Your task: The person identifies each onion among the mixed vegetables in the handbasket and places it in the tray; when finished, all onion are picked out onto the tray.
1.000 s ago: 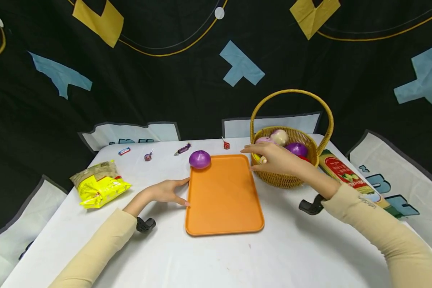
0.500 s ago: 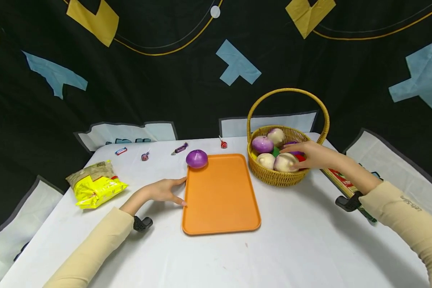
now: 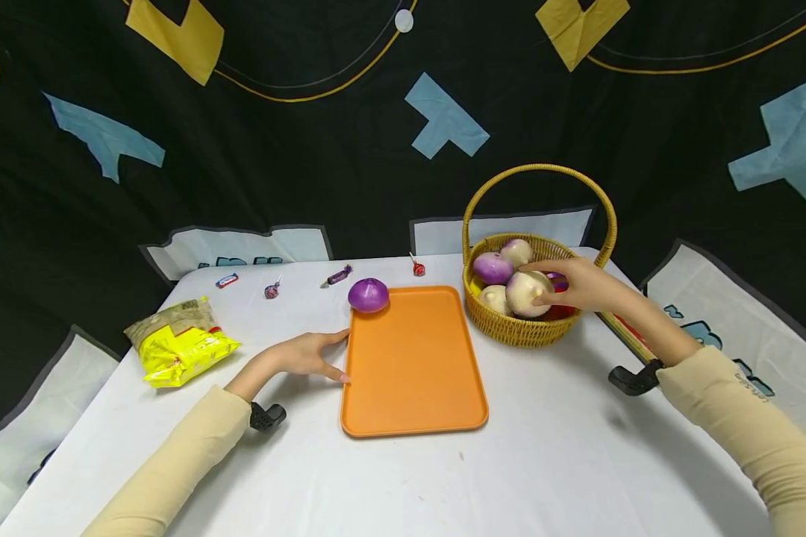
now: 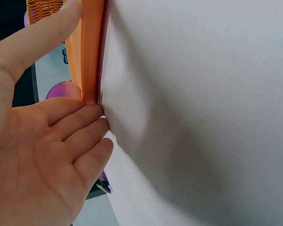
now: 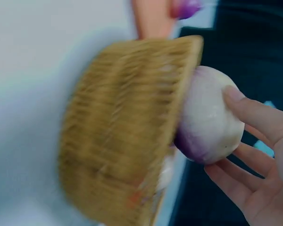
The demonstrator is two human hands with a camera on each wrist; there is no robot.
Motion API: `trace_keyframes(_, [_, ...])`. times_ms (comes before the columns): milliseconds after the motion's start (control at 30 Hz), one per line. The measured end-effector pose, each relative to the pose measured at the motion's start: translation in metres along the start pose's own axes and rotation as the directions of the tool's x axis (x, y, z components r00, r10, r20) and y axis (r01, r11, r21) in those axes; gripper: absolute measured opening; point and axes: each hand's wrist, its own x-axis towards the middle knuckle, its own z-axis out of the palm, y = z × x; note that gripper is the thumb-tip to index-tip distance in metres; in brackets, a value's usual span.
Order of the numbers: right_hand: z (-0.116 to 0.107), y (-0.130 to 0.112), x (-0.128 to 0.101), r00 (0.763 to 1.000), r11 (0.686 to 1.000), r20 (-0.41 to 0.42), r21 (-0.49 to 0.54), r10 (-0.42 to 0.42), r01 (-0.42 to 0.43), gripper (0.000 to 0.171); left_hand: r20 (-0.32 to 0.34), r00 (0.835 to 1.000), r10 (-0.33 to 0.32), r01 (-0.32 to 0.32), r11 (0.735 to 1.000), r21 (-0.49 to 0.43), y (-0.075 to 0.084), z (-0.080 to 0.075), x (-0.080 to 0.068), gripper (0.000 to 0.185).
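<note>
My right hand (image 3: 580,287) grips a white-and-purple turnip (image 3: 528,293) at the front of the wicker basket (image 3: 520,333). In the right wrist view the thumb and fingers are round the turnip (image 5: 210,115), which stands out past the basket rim. Other turnips and a purple onion-like piece lie in the basket, partly hidden by the hand. My left hand (image 3: 304,355) rests at the left edge of the orange tray (image 3: 413,365), thumb and fingertips touching its rim, fingers nearly straight. A purple onion (image 3: 369,295) sits at the tray's far left corner.
A yellow snack bag (image 3: 181,347) lies on the left of the white table. Along the back are a small wrapped candy (image 3: 227,280), two lollipops (image 3: 272,290) and a purple-wrapped sweet (image 3: 338,276). The basket's tall handle (image 3: 540,168) arches over it. A flat box lies behind the right forearm.
My right hand moved from the basket's left side to its right front and took hold of the turnip, which has shifted slightly up and left. The left hand stayed at the tray.
</note>
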Motion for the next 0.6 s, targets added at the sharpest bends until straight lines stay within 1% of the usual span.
trace_keyframes(133, [0.001,-0.018,0.010,0.996,0.999,-0.088,0.048,0.015,-0.011,0.054,-0.002,1.000,-0.003,0.003,1.000,-0.006,0.000,0.000,-0.001,0.101])
trace_keyframes(300, [0.018,-0.050,0.029,0.986,0.991,-0.162,0.125,-0.031,0.052,0.057,-0.002,1.000,-0.004,0.004,1.000,-0.016,0.000,0.001,-0.002,0.102])
trace_keyframes(433, [0.042,-0.075,0.046,0.983,0.978,-0.175,0.185,-0.058,0.091,0.057,-0.001,1.000,0.000,0.000,1.000,-0.018,0.000,0.001,-0.002,0.102])
trace_keyframes(600, [0.079,-0.095,0.072,0.986,0.969,-0.145,0.218,-0.084,0.114,0.055,-0.002,1.000,0.011,-0.011,1.000,-0.009,-0.001,0.000,-0.002,0.101])
